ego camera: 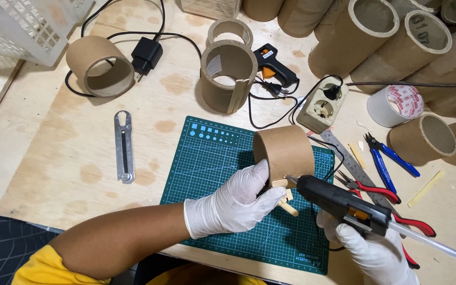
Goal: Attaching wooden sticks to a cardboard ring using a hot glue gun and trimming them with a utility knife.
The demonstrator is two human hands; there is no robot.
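Observation:
My left hand [236, 203], in a white glove, holds a short cardboard ring [285, 152] on its side over the green cutting mat [212, 174], pressing small wooden sticks [286, 196] against its lower edge. My right hand [373, 250], also gloved, grips a black glue gun [344, 208] with a clear glue stick poking out of its back. The gun's nozzle points left and touches the wooden pieces at the ring's bottom.
A metal tool [124, 146] lies left of the mat. Other cardboard rings [100, 66], [228, 74], a second glue gun [273, 62], a power socket [322, 104], a tape roll [397, 104], pliers [389, 195], blue cutters [389, 158] and tall cardboard tubes [376, 31] crowd the back and right.

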